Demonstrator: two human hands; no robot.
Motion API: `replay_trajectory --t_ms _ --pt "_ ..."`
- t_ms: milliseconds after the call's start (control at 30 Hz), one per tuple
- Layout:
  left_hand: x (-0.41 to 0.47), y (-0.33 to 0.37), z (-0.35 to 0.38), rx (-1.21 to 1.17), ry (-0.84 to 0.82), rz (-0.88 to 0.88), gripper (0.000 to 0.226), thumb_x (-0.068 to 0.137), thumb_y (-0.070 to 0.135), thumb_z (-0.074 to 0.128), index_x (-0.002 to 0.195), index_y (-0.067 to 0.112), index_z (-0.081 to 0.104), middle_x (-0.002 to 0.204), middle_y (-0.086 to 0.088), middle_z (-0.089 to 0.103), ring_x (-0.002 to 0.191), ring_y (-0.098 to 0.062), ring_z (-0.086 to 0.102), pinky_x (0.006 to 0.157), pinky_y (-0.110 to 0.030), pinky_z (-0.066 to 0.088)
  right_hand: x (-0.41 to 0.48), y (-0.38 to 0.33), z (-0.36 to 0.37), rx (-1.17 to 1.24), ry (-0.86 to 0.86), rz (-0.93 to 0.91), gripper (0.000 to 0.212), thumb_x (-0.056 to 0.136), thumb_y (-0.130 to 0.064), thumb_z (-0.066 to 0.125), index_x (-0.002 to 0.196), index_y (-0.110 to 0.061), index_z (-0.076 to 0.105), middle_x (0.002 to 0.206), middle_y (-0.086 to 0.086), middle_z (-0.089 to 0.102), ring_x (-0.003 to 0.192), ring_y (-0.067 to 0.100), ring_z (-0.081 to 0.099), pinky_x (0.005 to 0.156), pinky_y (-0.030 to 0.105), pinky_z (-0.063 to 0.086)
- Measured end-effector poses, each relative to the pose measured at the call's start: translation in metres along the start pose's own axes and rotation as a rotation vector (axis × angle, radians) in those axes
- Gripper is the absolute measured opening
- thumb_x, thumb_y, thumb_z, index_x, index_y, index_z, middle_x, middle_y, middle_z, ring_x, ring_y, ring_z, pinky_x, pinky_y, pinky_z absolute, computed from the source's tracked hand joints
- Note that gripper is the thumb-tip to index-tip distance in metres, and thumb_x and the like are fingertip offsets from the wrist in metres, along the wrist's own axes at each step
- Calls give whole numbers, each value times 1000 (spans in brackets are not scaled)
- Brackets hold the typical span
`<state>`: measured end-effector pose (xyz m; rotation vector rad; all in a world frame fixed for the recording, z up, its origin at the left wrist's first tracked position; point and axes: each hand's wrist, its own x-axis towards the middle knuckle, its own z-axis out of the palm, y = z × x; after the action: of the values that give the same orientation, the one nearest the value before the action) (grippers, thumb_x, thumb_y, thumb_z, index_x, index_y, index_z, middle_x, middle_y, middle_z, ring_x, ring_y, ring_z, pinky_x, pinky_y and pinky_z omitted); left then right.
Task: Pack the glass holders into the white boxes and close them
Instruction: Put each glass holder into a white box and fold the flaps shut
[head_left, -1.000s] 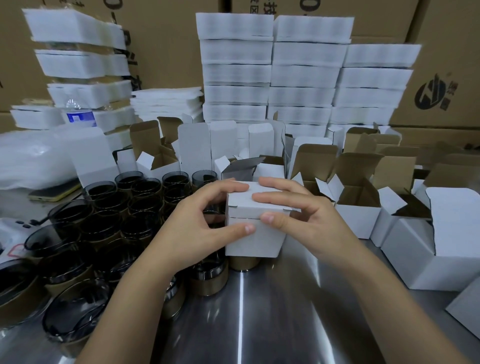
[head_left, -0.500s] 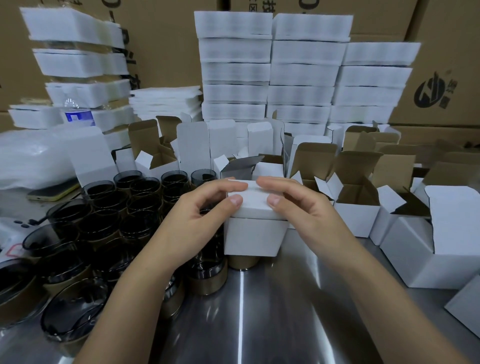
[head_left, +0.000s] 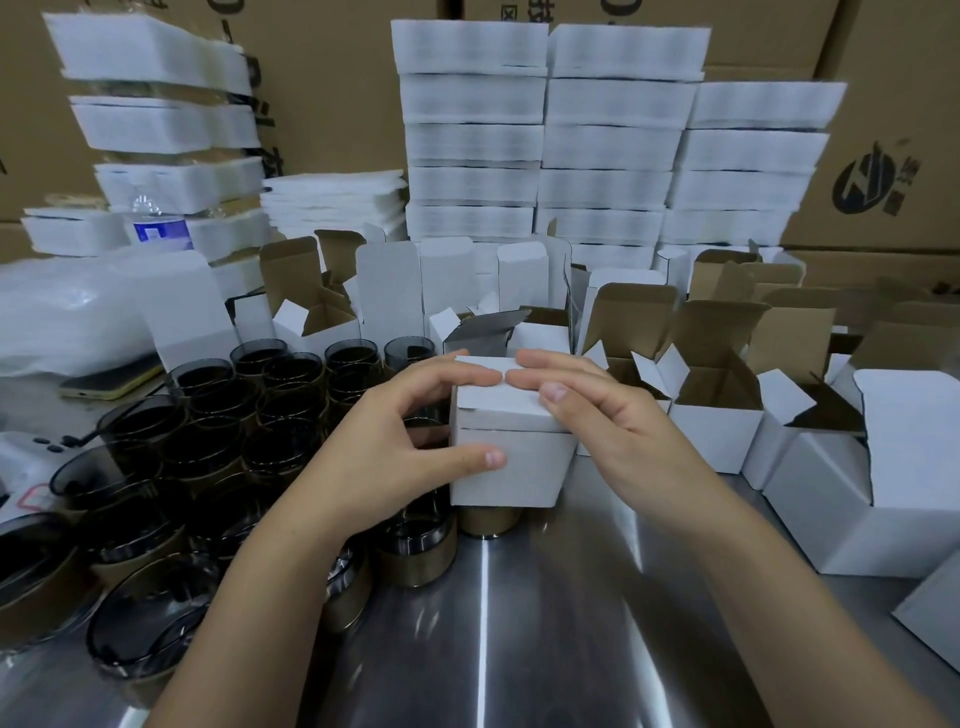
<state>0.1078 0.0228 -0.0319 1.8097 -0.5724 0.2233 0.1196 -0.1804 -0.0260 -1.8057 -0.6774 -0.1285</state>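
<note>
A small white box (head_left: 511, 457) is held above the steel table (head_left: 519, 623) at the centre, its lid folded down. My left hand (head_left: 395, 447) grips its left side, thumb on the front face and fingers on the lid. My right hand (head_left: 608, 415) lies on the right of the lid with fingers fairly straight, fingertips meeting those of the left. Several dark glass holders (head_left: 218, 415) with gold bases crowd the table to the left. One gold-based holder (head_left: 488, 519) shows just below the box. What is inside the box is hidden.
Several open white boxes (head_left: 717, 415) with brown insides stand behind and to the right. Stacks of white foam trays (head_left: 550, 140) rise at the back against brown cartons. A phone (head_left: 109, 382) and a plastic bag (head_left: 67, 312) lie at the left.
The lid has been pressed flat. My left thumb has dropped from the lid's edge onto the front face, and my right fingers have slid along the top.
</note>
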Motion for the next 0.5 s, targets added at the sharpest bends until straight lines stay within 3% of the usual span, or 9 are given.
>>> replay_trajectory --t_ms 133,267,400,500 --pt "0 -2 1 6 9 34 49 57 38 80 102 53 68 137 15 51 132 5 39 87 -18 52 0 2 0 -12 36 -17 29 86 -44 45 104 -40 67 127 -20 56 121 -11 44 94 3 31" --pt "0 -1 4 35 30 20 50 55 44 76 102 58 65 142 15 42 128 16 35 81 -12 51 -1 5 1 -89 131 -59 25 87 -51 43 100 -48 65 123 -25 56 119 -11 46 94 3 32" --pt "0 -1 4 78 41 22 49 55 49 74 103 58 65 144 17 41 130 14 34 82 -13 51 -1 5 3 -125 142 -72 28 87 -56 41 100 -50 65 124 -25 55 120 -11 45 97 5 31" --pt "1 -2 4 105 40 11 47 55 52 72 102 57 65 147 17 40 133 10 34 89 -18 51 -1 4 1 -138 114 -59 25 89 -49 42 100 -50 65 126 -25 54 121 -12 44 97 5 30"
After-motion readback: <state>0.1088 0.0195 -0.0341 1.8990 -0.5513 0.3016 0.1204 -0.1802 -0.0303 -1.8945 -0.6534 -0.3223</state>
